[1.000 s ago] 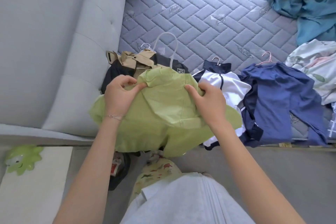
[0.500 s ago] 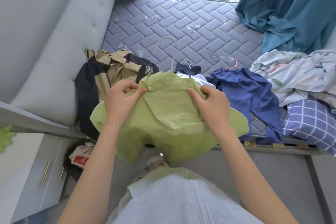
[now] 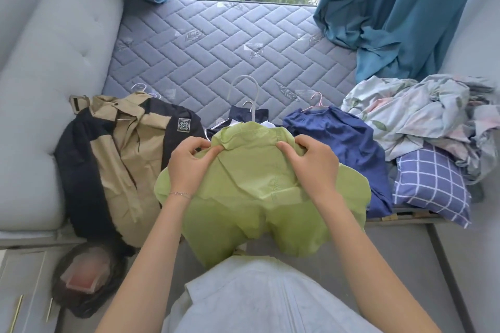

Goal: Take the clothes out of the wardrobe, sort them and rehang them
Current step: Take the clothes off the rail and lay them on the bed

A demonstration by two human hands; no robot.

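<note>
The left hand (image 3: 189,167) and right hand (image 3: 311,165) both hold the green shirt (image 3: 251,197) near its collar. The left fingers (image 3: 196,144) are curled, pinching a fold of cloth at the left shoulder just beside the collar. The right fingers (image 3: 289,147) are bent too, thumb and fingertips gripping the cloth at the right shoulder. The two hands sit level with each other, with the collar between them.

The shirt is held in front of the person, over the near edge of the mattress (image 3: 216,48), between the tan and black jacket (image 3: 121,157) on the left and the blue garment (image 3: 346,149) on the right. Its collar points away from the person, toward the window; the hem hangs down toward the person's body. Its long axis runs from far to near. The pale hook of a hanger (image 3: 256,94) rises just beyond the collar. A dark navy garment (image 3: 238,113) lies partly hidden behind the shirt. Floral bedding (image 3: 419,111) and a checked pillow (image 3: 430,184) lie at the right.
</note>
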